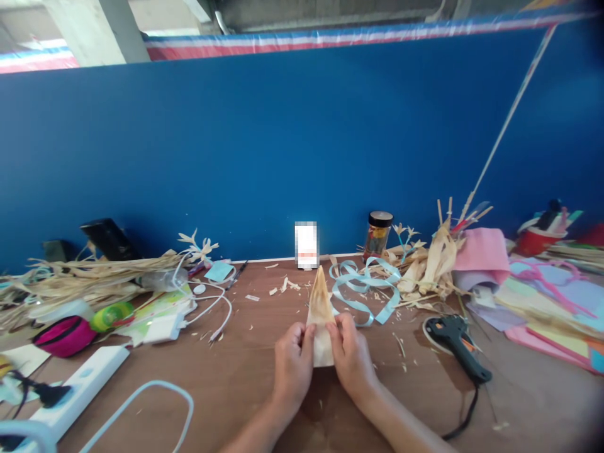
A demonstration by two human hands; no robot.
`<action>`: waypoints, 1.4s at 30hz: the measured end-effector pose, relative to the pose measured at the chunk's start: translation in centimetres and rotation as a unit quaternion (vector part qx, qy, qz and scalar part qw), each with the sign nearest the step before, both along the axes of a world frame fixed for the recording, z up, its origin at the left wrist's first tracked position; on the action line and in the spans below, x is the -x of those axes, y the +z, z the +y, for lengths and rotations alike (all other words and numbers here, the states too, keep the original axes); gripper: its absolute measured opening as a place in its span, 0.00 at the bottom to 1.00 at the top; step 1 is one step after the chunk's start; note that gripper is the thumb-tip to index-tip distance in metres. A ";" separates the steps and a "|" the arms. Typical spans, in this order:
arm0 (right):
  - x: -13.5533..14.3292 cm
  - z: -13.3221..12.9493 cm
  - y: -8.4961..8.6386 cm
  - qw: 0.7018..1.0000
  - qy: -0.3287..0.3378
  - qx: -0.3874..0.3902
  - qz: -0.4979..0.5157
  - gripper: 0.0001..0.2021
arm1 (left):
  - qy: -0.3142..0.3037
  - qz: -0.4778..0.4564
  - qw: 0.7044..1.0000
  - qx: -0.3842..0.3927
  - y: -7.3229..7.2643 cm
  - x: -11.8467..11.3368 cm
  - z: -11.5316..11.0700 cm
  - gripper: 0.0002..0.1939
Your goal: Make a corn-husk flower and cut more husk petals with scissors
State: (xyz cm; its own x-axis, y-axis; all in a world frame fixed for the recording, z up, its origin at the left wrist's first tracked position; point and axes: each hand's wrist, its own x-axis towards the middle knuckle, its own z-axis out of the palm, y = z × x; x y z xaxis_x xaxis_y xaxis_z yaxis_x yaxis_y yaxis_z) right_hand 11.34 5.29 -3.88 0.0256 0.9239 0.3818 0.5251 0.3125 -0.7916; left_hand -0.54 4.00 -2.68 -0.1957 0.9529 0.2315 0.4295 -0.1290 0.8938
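Head camera view shows both bare hands grasping one pale, pointed piece of dry husk [323, 345]. The left hand [293, 362] pinches its left edge between thumb and fingers, and the right hand [352, 352] pinches the right edge in the same way. The piece is between the two hands, above the brown worktop [245, 396]. Probably it is held from both sides so that it remains spread and does not curl.

Beyond the hands, near the husk tip, lies a curled light-blue ribbon [387, 313], with small cream husk scraps [289, 285] a little to its left. To the right of the right hand rests a dark green glue gun [455, 349], its handle turned toward the person, perhaps for easy reach. The white power strip [89, 384] is well apart, to the left of the left hand.

As for its look, the husk is cream and wide at the lower end, with a nearly straight bottom edge. It narrows to a sharp tip, which points away from the person, and there the colour becomes yellow-brown.
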 end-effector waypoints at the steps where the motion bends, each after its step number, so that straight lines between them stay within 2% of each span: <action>1: -0.4 0.3 0.1 1.000 -0.012 0.003 0.009 0.10 | 0.015 0.004 1.000 -0.001 0.1 0.4 0.2 0.16; 4: -2.2 1.6 0.5 0.995 -0.077 0.026 0.056 0.14 | 0.093 0.020 0.995 -0.003 0.5 1.9 1.0 0.15; 6: -2.9 2.0 0.9 0.990 -0.112 0.022 0.088 0.14 | 0.122 0.034 0.992 -0.008 0.6 2.5 1.4 0.16; 8: -2.7 1.9 1.2 0.991 -0.080 0.015 0.105 0.15 | 0.108 0.025 0.994 -0.014 0.6 2.3 1.3 0.15; 11: -1.2 0.9 1.1 0.997 0.029 0.016 0.072 0.13 | 0.043 0.015 0.998 -0.034 0.1 1.1 0.5 0.14; 12: -0.7 0.5 0.9 0.997 0.047 0.013 0.055 0.11 | 0.021 0.019 0.999 -0.034 0.0 0.6 0.2 0.14; 14: 0.0 0.2 0.5 0.999 0.035 0.001 0.027 0.09 | -0.009 0.032 0.999 -0.029 -0.3 -0.1 -0.2 0.14; 16: 0.2 0.1 0.1 1.000 0.007 -0.005 0.016 0.12 | -0.019 0.036 0.999 -0.026 -0.3 -0.3 -0.3 0.15; 22: -0.6 0.7 0.1 0.999 0.014 0.000 0.046 0.16 | -0.013 0.039 0.998 -0.036 -0.1 -0.1 -0.2 0.16; 26: -0.8 0.9 0.5 0.978 0.042 0.089 0.185 0.18 | 0.038 0.050 0.997 -0.040 0.2 0.7 0.1 0.15; 28: -0.7 0.8 0.6 0.962 0.080 0.128 0.228 0.19 | 0.061 0.051 0.996 -0.043 0.3 1.2 0.3 0.15; 31: -0.3 0.5 0.6 0.956 0.144 0.158 0.201 0.15 | 0.072 0.060 0.994 -0.052 0.4 1.5 0.6 0.15; 37: 0.0 0.5 0.6 0.939 0.157 0.224 0.210 0.14 | 0.076 0.046 0.995 -0.041 0.2 1.6 0.9 0.15; 42: -0.2 0.5 1.0 0.928 0.194 0.222 0.228 0.14 | 0.093 0.040 0.994 -0.049 0.6 2.1 1.1 0.15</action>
